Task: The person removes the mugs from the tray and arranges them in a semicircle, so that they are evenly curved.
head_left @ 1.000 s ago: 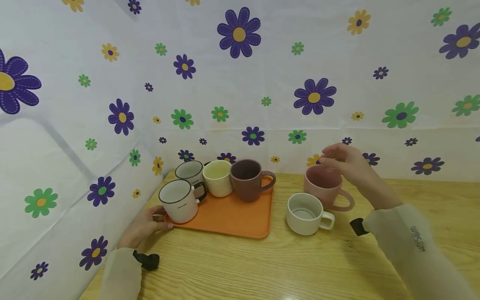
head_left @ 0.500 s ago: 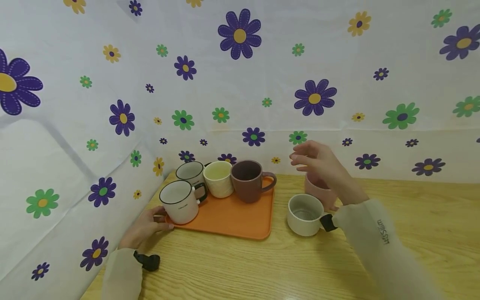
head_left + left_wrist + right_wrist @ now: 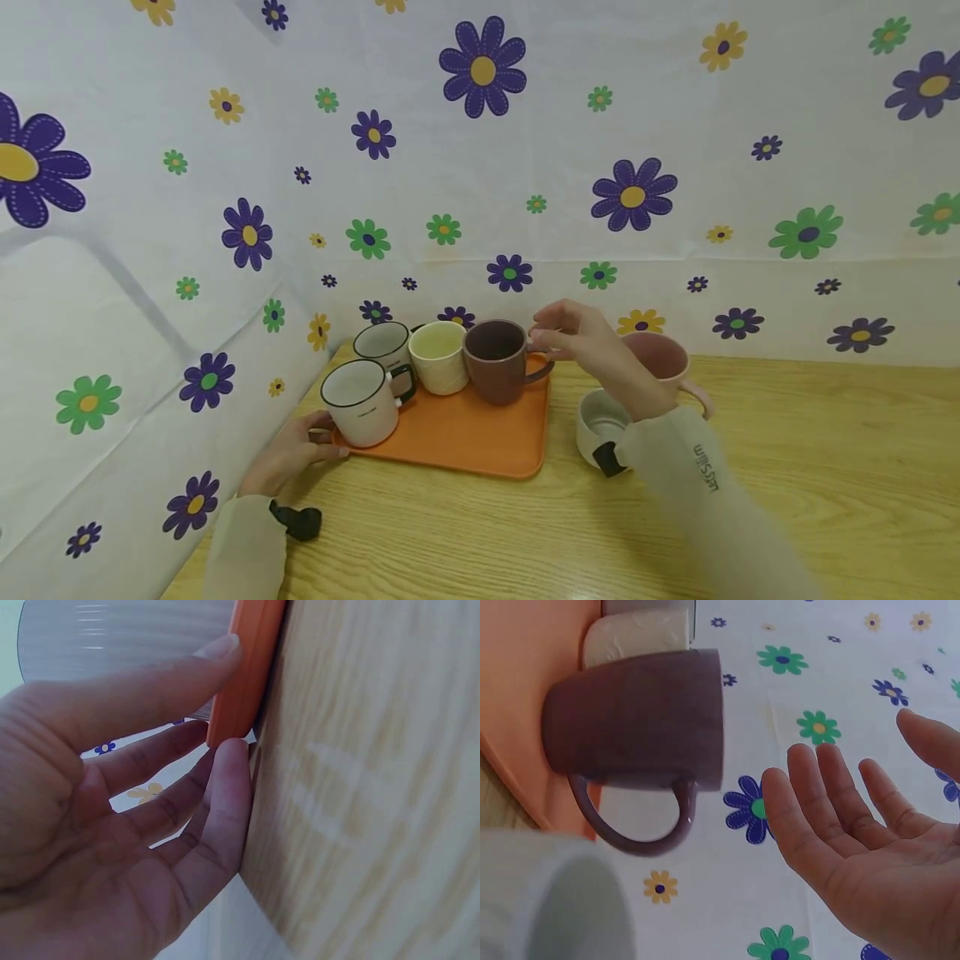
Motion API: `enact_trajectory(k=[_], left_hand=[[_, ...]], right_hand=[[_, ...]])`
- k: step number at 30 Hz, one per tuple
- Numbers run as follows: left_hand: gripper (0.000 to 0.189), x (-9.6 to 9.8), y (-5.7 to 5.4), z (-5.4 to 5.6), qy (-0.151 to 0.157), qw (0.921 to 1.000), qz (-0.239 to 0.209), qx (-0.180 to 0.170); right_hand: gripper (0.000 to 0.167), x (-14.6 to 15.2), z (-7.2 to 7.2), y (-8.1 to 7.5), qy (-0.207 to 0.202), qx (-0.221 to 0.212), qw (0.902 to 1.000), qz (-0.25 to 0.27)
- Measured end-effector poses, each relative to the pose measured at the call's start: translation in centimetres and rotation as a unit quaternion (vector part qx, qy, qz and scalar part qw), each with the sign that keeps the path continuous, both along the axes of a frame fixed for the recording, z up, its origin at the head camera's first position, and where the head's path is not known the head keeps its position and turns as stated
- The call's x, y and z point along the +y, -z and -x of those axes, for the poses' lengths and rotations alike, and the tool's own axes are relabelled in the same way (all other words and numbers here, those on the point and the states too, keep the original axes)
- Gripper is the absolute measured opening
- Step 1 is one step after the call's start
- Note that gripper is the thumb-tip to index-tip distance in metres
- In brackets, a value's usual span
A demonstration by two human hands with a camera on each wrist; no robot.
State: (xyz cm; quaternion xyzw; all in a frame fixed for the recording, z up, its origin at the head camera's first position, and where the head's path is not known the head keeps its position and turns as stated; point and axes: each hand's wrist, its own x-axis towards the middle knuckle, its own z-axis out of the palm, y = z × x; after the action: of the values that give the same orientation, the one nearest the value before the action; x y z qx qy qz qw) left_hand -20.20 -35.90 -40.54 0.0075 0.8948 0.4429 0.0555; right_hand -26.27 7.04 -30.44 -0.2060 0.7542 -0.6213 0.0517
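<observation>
My left hand (image 3: 288,454) holds the near left corner of an orange tray (image 3: 457,437). In the left wrist view, its thumb lies on the tray rim (image 3: 244,682), with the other fingers around the corner. Fingers loosely bent, my right hand (image 3: 581,337) hovers by the handle of a brown mug (image 3: 495,379) at the tray's right side. The right wrist view has that hand (image 3: 870,840) apart from the brown mug (image 3: 645,720), palm showing and nothing held. Also on the tray stand a black-rimmed white mug (image 3: 363,417), a similar one (image 3: 382,342) behind, and a cream cup (image 3: 438,358).
Right of the tray, a pink mug (image 3: 663,354) and a low off-white cup (image 3: 596,417) stand on the wooden table (image 3: 450,533), both partly hidden by my right arm. A flower-printed cloth (image 3: 555,150) rises behind and on the left.
My right hand has moved left from over the pink mug to beside the brown mug's handle, dipping lower at the end. My left hand and the tray stay where they were.
</observation>
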Motion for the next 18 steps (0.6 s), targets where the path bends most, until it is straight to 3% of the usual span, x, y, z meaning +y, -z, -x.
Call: enact_trajectory(k=[18], left_hand=[[0.069, 0.0, 0.1, 0.2, -0.010, 0.9999, 0.011, -0.005]], right_hand=[[0.032, -4.6, -0.3, 2.1, -0.043, -0.021, 0.9988, 0.011]])
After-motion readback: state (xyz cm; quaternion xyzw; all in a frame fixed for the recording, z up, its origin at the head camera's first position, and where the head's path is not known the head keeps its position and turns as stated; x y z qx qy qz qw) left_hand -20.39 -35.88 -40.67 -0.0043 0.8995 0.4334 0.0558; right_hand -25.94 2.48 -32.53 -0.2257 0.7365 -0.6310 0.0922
